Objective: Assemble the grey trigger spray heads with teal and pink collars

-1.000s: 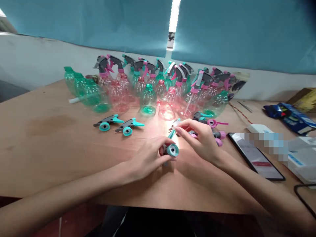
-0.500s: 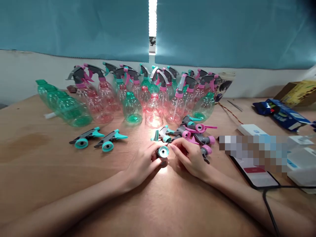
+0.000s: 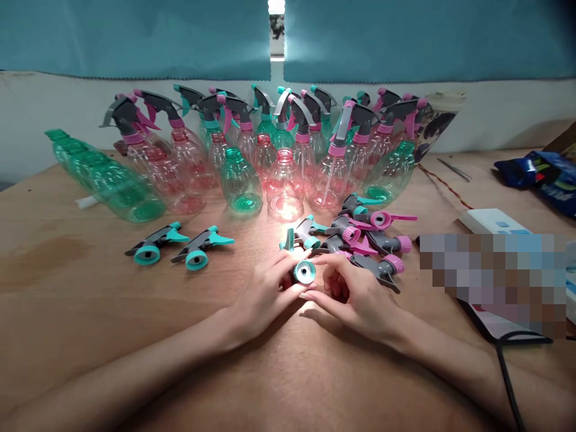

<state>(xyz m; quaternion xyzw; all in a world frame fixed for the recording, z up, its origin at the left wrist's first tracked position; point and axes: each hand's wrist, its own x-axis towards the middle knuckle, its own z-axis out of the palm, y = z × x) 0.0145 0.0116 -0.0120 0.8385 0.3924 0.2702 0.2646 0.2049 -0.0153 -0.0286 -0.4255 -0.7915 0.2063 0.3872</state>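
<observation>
Between my hands is a trigger spray head (image 3: 305, 272), its teal collar facing me and its teal trigger pointing up. My left hand (image 3: 265, 291) grips it from the left, thumb below and fingers above. From the right, my right hand (image 3: 360, 294) curls index finger and thumb around the collar, the other fingers folded in. Just behind lies a pile of loose spray heads with pink collars (image 3: 351, 234) and teal collars (image 3: 311, 242). To the left, two teal-collared spray heads (image 3: 197, 259) rest on the table.
Red and green bottles (image 3: 243, 186), several topped with spray heads, stand in rows at the back. Green bottles (image 3: 121, 186) lean together at left. A phone (image 3: 508, 333) with a black cable (image 3: 508, 378), a white power strip (image 3: 495, 221) and a blue packet (image 3: 535, 171) lie right.
My right hand has opened its thumb and index finger wider and brought them around the collar. The left hand keeps its hold. The view has tilted down slightly.
</observation>
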